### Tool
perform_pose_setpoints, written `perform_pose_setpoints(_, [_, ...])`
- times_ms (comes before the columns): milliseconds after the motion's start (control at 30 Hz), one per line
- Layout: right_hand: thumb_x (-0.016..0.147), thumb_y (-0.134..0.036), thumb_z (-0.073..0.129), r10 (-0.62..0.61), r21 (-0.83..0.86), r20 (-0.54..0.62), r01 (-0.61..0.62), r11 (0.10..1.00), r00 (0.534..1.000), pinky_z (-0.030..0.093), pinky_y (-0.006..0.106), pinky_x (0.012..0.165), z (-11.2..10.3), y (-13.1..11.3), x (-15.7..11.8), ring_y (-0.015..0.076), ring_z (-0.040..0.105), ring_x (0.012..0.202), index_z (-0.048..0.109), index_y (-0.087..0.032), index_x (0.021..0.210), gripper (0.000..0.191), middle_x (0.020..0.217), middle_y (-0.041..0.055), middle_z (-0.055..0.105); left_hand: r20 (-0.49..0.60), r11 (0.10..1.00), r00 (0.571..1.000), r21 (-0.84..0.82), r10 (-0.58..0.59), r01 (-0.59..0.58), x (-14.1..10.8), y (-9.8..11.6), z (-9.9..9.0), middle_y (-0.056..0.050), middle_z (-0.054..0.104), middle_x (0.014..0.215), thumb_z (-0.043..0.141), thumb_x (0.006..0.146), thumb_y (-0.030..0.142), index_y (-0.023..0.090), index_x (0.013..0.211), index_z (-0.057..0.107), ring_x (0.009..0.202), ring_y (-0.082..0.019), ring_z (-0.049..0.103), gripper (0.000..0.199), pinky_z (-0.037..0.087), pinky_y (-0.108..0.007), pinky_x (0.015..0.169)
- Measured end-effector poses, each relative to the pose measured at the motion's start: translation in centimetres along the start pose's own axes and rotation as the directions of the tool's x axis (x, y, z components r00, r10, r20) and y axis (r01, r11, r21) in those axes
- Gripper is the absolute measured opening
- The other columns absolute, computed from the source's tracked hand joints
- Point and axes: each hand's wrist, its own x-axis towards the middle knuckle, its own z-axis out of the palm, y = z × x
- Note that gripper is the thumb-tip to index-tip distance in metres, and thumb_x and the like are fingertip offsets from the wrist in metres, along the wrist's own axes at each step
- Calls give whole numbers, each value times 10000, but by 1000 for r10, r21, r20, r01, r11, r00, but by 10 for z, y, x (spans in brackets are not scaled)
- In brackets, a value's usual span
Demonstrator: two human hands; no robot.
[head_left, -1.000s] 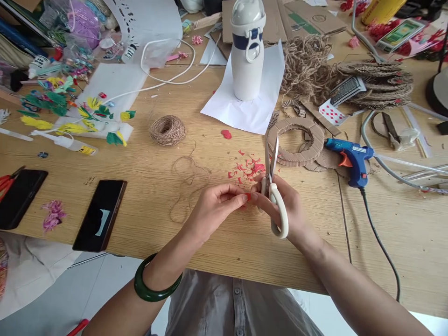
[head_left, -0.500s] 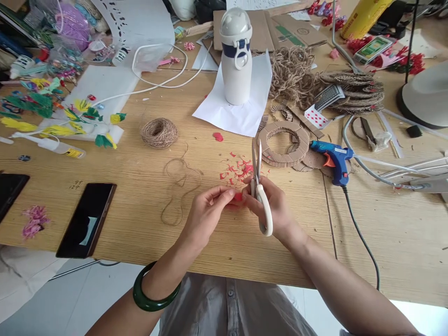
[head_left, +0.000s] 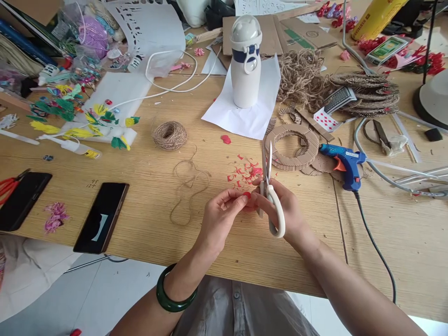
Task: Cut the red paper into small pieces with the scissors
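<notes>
My left hand (head_left: 224, 214) pinches a small red piece (head_left: 247, 194) between thumb and fingers. Close on its right, my right hand (head_left: 282, 203) has white-handled scissors (head_left: 276, 210) hooked in it, the blades pointing away from me and slightly apart. The fingertips of my right hand are at the red piece too. Red scraps (head_left: 250, 171) lie scattered just beyond my hands. Farther off are a few red cut pieces (head_left: 226, 139) by the white paper (head_left: 224, 109). A loose length of twine (head_left: 191, 184) curls left of my left hand.
A white bottle (head_left: 246, 70) stands on the paper. To the right are a cardboard ring (head_left: 275, 156) and a blue glue gun (head_left: 346, 163) with its cable. Left lie a twine ball (head_left: 170, 136), a phone (head_left: 101, 217) and a glue bottle (head_left: 79, 147). Red-handled pliers (head_left: 9, 186) rest at far left.
The whole view has shifted, so the table things appear farther right. Both hands stay together over the same spot, still with the red piece and scissors. The red-handled pliers have come into view.
</notes>
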Motion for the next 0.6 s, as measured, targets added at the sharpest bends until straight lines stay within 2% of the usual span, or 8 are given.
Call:
perform_pose_setpoints(67, [776, -477, 715, 25, -48, 51, -22, 999, 998, 365, 252, 506, -2, -2, 1, 117, 451, 549, 553, -171, 961, 393, 621, -47, 497, -29, 1000, 1000, -12, 3, -4, 1, 4, -3, -7, 712, 755, 767, 733, 269, 165, 744, 697, 758, -145, 674, 126, 544, -285, 785])
perform_pose_setpoints(167, [751, -494, 746, 4, -86, 135, 8, 996, 991, 336, 251, 515, -4, -5, 1, 121, 433, 592, 579, -156, 948, 425, 656, -37, 488, -69, 999, 997, -25, 28, -30, 2, 11, -7, -1, 702, 741, 770, 719, 245, 161, 712, 688, 752, -137, 662, 118, 539, -271, 768])
perform_pose_setpoints(300, [763, -488, 750, -2, -164, 188, 34, 986, 982, 306, 256, 532, -5, -6, -1, 118, 384, 615, 602, -134, 936, 421, 678, -32, 461, -83, 998, 994, -14, 67, -69, 3, 18, -11, -10, 715, 764, 780, 712, 262, 160, 735, 694, 768, -155, 677, 135, 538, -308, 814])
perform_pose_setpoints(433, [779, -484, 742, 12, -160, 252, 30, 987, 968, 307, 258, 555, -3, -6, -3, 125, 379, 644, 607, -124, 988, 438, 703, -29, 451, -100, 995, 992, -56, 74, -80, 3, 18, -10, -31, 732, 839, 787, 710, 271, 157, 789, 710, 819, -175, 698, 158, 528, -329, 858])
perform_pose_setpoints(600, [776, -486, 747, 32, -142, 295, 10, 990, 955, 283, 253, 543, 1, -6, -5, 117, 353, 630, 596, -119, 957, 436, 693, -37, 421, -83, 988, 993, -123, 88, -97, 5, 16, -7, -24, 728, 811, 779, 725, 266, 159, 771, 727, 798, -151, 684, 127, 534, -309, 850])
